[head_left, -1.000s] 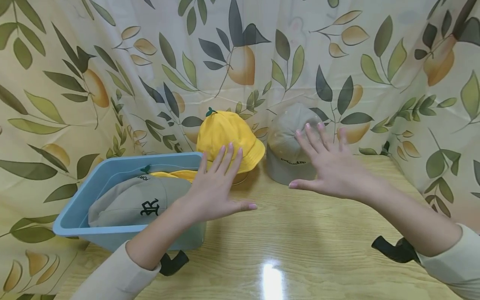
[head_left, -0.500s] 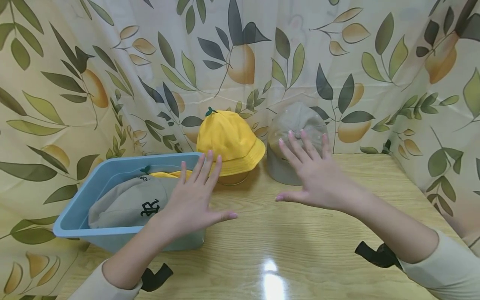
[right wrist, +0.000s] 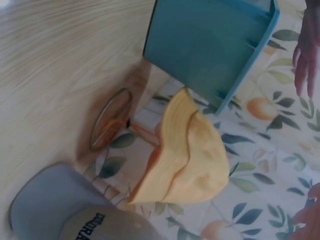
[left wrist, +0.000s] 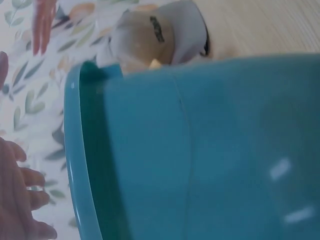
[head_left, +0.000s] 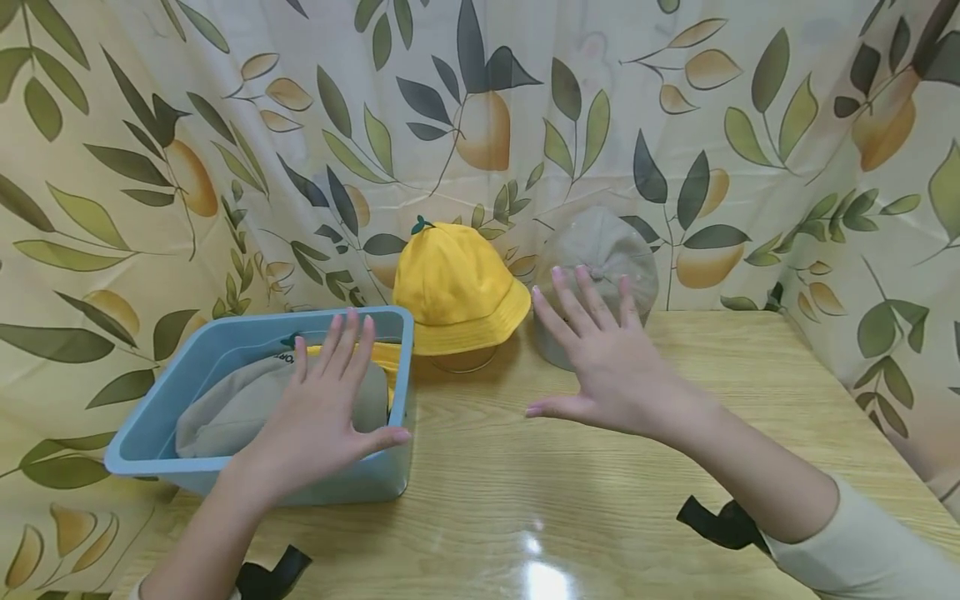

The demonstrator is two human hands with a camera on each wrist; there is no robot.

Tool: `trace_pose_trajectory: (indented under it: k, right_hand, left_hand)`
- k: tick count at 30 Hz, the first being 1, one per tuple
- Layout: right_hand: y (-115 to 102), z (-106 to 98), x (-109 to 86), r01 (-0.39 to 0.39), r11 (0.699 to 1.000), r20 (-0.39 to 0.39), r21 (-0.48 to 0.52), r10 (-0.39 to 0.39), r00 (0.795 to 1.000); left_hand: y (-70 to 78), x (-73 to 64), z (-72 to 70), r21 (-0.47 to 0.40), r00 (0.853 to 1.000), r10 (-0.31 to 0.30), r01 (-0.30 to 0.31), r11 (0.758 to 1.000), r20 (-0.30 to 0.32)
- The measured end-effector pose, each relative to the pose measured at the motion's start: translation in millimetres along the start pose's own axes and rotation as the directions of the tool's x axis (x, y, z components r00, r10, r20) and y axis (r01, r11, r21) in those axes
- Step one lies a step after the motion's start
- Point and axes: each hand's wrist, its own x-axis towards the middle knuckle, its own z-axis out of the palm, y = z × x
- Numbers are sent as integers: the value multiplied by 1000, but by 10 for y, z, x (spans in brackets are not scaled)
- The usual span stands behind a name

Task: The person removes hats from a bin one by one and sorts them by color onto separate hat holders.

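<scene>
Fingers spread, my left hand (head_left: 315, 417) hovers palm-down over a blue plastic bin (head_left: 247, 319) and holds nothing. In the bin lies a grey cap (head_left: 225, 417) with dark lettering, partly covered by that hand, beside some yellow cloth (head_left: 390, 358). My right hand (head_left: 611, 367), also spread and holding nothing, is in front of another grey cap (head_left: 600, 237), hiding part of its front. That cap stands at the back of the table. To its left is a yellow bucket hat (head_left: 450, 283) with a green sprout on top, raised on a stand with a wire ring base (right wrist: 107, 117).
A wood-grain table (head_left: 480, 467) bears the bin and hats. Behind and beside it hangs a curtain (head_left: 300, 125) printed with leaves and fruit. Black curved pieces (head_left: 723, 522) sit at both wrists.
Both hands have moved left and toward me, still spread. My left hand has passed from in front of the yellow hat to over the bin. The hats and bin stay put.
</scene>
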Motion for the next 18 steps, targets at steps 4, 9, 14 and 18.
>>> trace_pose_trajectory:
  k: [4, 9, 14, 18]
  right_hand:
    - [-67, 4, 52, 29, 999, -11, 17, -29, 1000]
    - [-151, -2, 127, 60, 998, -35, 34, -58, 998]
    - [-239, 19, 202, 61, 997, -32, 51, -59, 998]
    - [-335, 74, 265, 76, 996, -32, 51, -75, 997]
  left_hand:
    - [-141, -107, -31, -20, 999, -24, 23, 1000, -38]
    - [-256, -218, -56, 60, 993, -63, 69, 996, -103]
    - [-351, -273, -69, 121, 987, -77, 94, 988, -141]
    - [-453, -333, -71, 131, 982, -95, 117, 984, -161]
